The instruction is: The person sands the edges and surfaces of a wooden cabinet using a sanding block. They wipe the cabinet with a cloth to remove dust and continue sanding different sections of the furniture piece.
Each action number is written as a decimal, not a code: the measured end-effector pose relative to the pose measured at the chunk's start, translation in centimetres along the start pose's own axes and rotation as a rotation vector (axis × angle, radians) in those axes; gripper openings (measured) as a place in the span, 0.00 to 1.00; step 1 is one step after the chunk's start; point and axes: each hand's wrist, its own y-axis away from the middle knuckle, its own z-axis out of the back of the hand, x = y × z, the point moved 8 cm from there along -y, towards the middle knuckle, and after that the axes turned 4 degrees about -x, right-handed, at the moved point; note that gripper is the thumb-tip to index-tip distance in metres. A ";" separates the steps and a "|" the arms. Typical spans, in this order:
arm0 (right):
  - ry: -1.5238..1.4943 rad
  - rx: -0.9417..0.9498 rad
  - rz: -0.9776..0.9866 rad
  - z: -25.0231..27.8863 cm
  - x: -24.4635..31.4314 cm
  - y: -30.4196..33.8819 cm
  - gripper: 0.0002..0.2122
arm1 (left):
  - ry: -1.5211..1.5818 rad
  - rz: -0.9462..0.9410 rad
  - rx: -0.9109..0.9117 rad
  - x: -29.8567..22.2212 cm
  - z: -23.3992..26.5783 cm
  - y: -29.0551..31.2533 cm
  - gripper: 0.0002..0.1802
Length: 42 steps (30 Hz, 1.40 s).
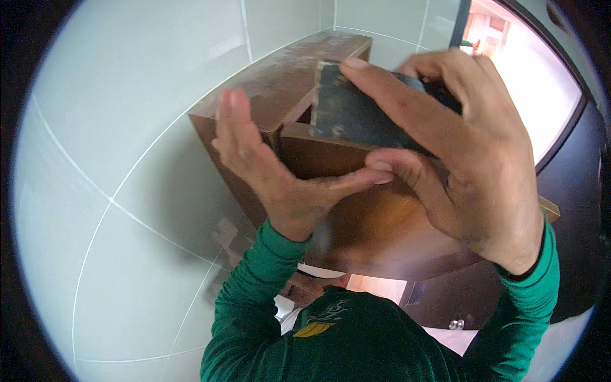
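Observation:
My right hand [474,149] grips a dark flat rectangular piece [359,114] with a worn, pale edge. Its fingers lie along the far side, and the thumb is at the near side. The piece is held up in front of a brown wooden cabinet [273,79]. My left hand [286,191] is open, palm toward the piece, with fingers raised and thumb stretched to the right. That thumb's tip meets or overlaps the tip of my right thumb; I cannot tell if they touch. Just beyond both hands lies a brown wooden panel [382,223] with a glossy face.
A pale tiled wall [153,146] runs along the left and behind the cabinet. At the upper right is a dark-framed bright opening or mirror [528,76]. A dark brown surface [573,210] stands at the right. Small round metal fittings [456,325] show low down.

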 end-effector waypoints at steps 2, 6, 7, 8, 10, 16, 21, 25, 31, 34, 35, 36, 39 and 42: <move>-0.016 -0.008 -0.043 -1.0 -0.2 0.9 0.30 | 0.013 0.113 0.055 0.6 -0.1 0.2 0.92; -0.038 0.008 -0.060 -3.2 -0.3 1.2 0.32 | 0.217 0.115 0.120 2.0 -0.7 1.2 0.91; -0.048 0.017 -0.071 -3.3 0.4 1.2 0.32 | 0.193 0.087 0.134 2.3 -0.7 1.8 0.91; -0.061 0.026 -0.079 -3.7 0.7 1.2 0.32 | 0.173 0.059 0.148 2.4 -0.6 2.2 0.90; -0.091 0.040 -0.099 -4.7 1.0 0.6 0.31 | 0.183 0.095 0.162 2.7 -0.5 2.3 0.90; -0.065 0.056 -0.072 -4.6 1.2 0.2 0.30 | 0.204 0.087 0.115 3.0 0.2 2.0 0.92; -0.048 0.112 -0.127 -2.4 -0.2 3.8 0.28 | 0.197 0.053 0.091 2.5 0.9 3.6 0.93; -0.063 0.087 -0.136 -2.8 1.3 2.7 0.30 | 0.248 0.108 0.080 2.5 0.7 3.2 0.92; -0.026 -0.192 -0.184 -5.7 2.0 1.6 0.13 | 0.177 0.048 0.108 1.7 -2.5 3.3 0.92; -0.104 -0.287 -0.247 -6.6 0.7 1.9 0.13 | 0.074 0.011 0.143 2.1 -2.1 3.0 0.91; -0.102 -0.265 -0.261 -6.2 -0.2 2.5 0.12 | 0.055 -0.004 0.149 2.0 -2.2 2.8 0.91; -0.051 -0.168 -0.238 -5.8 -1.6 3.2 0.12 | 0.059 -0.010 0.146 2.0 -2.9 3.1 0.91; -0.050 0.029 -0.256 -5.1 -4.8 7.3 0.17 | -0.014 -0.029 0.193 2.1 -2.2 4.5 0.91; 0.052 0.169 -0.315 -1.6 -9.5 11.7 0.29 | 0.034 -0.029 0.175 0.4 -6.8 4.7 0.91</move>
